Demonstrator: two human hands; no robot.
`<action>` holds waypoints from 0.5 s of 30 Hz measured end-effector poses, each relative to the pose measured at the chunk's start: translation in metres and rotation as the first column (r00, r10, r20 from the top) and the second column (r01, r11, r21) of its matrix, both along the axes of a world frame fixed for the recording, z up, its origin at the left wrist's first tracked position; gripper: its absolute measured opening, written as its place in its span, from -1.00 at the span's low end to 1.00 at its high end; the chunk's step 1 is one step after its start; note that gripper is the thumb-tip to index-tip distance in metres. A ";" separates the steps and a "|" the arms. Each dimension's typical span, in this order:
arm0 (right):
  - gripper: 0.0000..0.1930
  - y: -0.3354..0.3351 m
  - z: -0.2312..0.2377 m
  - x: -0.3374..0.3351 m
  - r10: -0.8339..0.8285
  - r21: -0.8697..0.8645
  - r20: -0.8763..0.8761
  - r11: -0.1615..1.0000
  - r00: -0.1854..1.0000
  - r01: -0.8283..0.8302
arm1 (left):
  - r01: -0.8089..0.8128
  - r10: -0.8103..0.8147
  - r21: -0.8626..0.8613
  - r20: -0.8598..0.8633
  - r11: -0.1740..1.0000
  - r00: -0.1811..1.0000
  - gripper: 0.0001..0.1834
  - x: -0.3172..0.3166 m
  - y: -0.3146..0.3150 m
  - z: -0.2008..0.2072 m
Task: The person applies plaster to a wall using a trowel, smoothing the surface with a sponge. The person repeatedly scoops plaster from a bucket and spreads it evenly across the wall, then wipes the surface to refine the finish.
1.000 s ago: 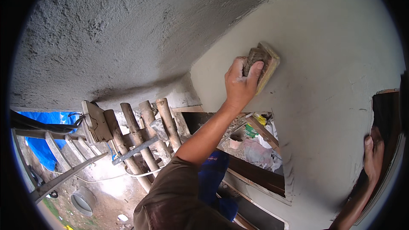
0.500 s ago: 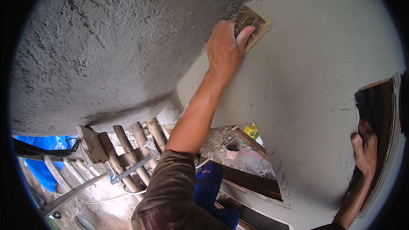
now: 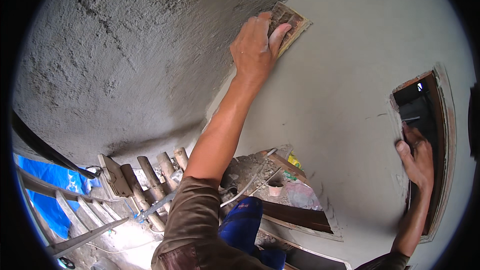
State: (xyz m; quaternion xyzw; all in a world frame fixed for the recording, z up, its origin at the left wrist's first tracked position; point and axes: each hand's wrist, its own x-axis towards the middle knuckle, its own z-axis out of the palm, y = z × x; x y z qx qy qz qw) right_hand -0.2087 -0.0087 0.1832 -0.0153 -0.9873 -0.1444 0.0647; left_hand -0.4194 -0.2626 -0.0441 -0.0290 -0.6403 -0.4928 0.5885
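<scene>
My left hand (image 3: 255,45) is closed on a worn, rectangular plastering float (image 3: 296,20). The float lies against the smooth grey plaster wall (image 3: 330,85), close to the corner where a rougher plastered surface (image 3: 135,55) meets it. My thumb lies across the float's back, while the other fingers are partly hidden behind its left edge. Lower right, my right hand (image 3: 419,162) grips the plastered edge of a framed opening (image 3: 442,105). Its thumb rests on the wall side, and the fingers reach into the dark gap.
Below left stand several wooden poles (image 3: 150,175), a small board (image 3: 114,176) and a ladder (image 3: 75,207), with a blue tarp (image 3: 47,195) beyond. A second opening (image 3: 295,215) in the lower wall shows rubble and a small pot (image 3: 275,188). A blue-clad leg (image 3: 241,222) is below me.
The view has turned slightly. My left hand and the float appear a little farther left and up in the picture. My right hand stays at the opening's edge.
</scene>
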 end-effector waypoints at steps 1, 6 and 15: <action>0.05 0.001 0.001 0.001 0.005 0.008 -0.006 1.000 1.000 -0.005 | 0.005 -0.005 0.002 -0.003 1.000 1.000 -0.64 -0.004 0.003 0.010; 0.02 0.004 -0.002 0.002 0.037 -0.018 -0.017 0.999 0.999 -0.037 | -0.002 0.002 -0.019 -0.015 1.000 1.000 -0.64 -0.006 0.005 -0.031; 0.02 -0.001 0.001 0.000 0.019 -0.004 -0.004 1.000 1.000 -0.019 | 0.083 -0.120 0.105 0.416 0.991 0.902 -0.65 0.052 0.015 -0.243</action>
